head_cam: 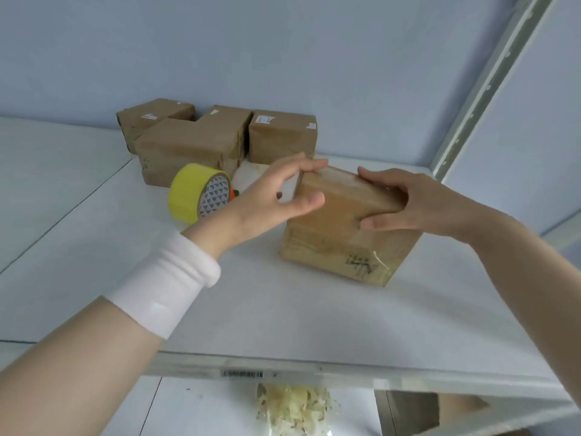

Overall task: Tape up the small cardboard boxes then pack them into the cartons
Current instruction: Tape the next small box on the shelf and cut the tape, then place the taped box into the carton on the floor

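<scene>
Small cardboard box [342,243] sits on the white shelf [251,309], right of centre, between the two hands. One bottom corner points toward the camera. Dark printed characters and glossy clear tape show on its near lower face.

Left hand [276,196]: at the box's upper left corner. Thumb lies on the near face and the index fingertip on the top edge, so the corner is pinched. The other fingers are curled loosely, with a gap visible between palm and box. White wristband [166,284] on this forearm.

Right hand [405,206]: at the box's upper right edge. Fingers reach over the top and the thumb presses the near face, so it grips the edge.

Yellow tape roll [199,199]: stands on its edge just left of the left hand, not touching it. A small orange part [234,193] shows beside the roll; cannot tell what it is.

Four taped brown boxes [185,149] are clustered at the back of the shelf against the pale blue wall [283,51], well apart from the held box.

Barcode label [242,373] on the shelf's front edge. Below the shelf lies a clump of crumpled tape strips [295,404].
</scene>
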Demonstrator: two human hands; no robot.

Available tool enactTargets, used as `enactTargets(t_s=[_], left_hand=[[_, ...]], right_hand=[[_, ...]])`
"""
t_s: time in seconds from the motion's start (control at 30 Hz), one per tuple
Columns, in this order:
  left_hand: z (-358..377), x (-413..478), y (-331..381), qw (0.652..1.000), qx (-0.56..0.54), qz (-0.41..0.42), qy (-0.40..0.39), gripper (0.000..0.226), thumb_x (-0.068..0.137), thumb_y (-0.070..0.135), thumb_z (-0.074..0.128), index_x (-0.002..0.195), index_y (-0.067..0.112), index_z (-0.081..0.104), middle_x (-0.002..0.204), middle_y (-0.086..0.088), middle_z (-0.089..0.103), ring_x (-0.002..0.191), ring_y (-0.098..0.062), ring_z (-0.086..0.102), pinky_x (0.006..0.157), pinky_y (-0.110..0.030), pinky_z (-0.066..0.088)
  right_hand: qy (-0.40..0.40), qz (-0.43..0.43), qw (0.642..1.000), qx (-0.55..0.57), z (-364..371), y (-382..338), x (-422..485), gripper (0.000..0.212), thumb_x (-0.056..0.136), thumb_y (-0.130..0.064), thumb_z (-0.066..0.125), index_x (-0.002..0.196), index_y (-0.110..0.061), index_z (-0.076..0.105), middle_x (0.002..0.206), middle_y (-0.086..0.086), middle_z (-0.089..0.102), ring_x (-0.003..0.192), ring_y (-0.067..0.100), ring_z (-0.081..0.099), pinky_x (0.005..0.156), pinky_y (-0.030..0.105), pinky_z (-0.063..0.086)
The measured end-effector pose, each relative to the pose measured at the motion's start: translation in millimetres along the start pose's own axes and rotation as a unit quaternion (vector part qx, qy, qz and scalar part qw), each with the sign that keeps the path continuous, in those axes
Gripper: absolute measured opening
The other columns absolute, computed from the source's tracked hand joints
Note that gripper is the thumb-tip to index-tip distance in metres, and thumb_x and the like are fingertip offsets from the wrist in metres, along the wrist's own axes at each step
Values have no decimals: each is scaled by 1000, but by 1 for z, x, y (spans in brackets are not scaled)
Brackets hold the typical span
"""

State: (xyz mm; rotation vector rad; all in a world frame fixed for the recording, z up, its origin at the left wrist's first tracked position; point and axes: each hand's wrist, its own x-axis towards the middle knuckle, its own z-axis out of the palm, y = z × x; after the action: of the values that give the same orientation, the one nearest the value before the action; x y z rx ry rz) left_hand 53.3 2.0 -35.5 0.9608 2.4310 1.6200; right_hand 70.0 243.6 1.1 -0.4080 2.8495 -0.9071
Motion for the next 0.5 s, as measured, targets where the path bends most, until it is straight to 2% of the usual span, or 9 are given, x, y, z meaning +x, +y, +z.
enactTargets(t_s=[0.07,0.1,0.2,0.27,0.37,0.43,0.5], left_hand=[[6,-11,9,1000,-11,9,-24,56,71,54,63,123,49,44,142,15,36,130,-5,39,107,-30,37],[9,-16,15,999,-23,14,-26,59,68,51,65,123,46,46,140,11,40,125,-5,45,104,-32,41],[18,-31,35,996,-57,65,-38,58,64,51,76,116,46,50,131,6,48,116,-4,51,95,-26,47],[24,-45,43,990,-40,127,-50,64,63,52,76,119,48,46,131,8,44,121,-4,46,101,-23,42],[39,-67,48,973,-59,194,-112,83,63,66,70,134,47,30,139,4,38,132,-7,36,110,-30,33],[57,-77,52,960,-112,178,-183,92,62,77,60,140,47,20,144,3,37,137,-7,32,112,-32,29],[82,-80,56,951,-147,130,-241,96,58,87,49,140,45,20,148,8,35,137,-2,30,110,-30,29]], right_hand=[[11,10,1000,21,1,-4,-29,99,40,-69,69,133,-52,40,118,-38,44,101,-22,43,74,8,38],[20,15,999,25,3,-9,-45,98,39,-69,69,132,-52,42,115,-41,43,99,-26,42,73,7,38],[73,24,997,26,9,-30,-92,102,40,-66,69,136,-45,39,115,-38,43,97,-30,42,75,-2,38],[117,21,993,-16,19,-43,-128,109,43,-68,68,141,-40,31,119,-30,43,104,-21,43,84,-3,32],[186,5,975,-125,46,-55,-187,106,56,-67,74,144,-35,25,128,-20,34,119,-3,34,98,2,23],[236,10,953,-192,62,-55,-226,102,57,-57,73,144,-29,27,130,-14,32,120,7,33,99,6,21],[279,39,932,-228,75,-54,-263,101,56,-53,75,142,-23,30,130,-8,34,117,17,36,100,21,26]])
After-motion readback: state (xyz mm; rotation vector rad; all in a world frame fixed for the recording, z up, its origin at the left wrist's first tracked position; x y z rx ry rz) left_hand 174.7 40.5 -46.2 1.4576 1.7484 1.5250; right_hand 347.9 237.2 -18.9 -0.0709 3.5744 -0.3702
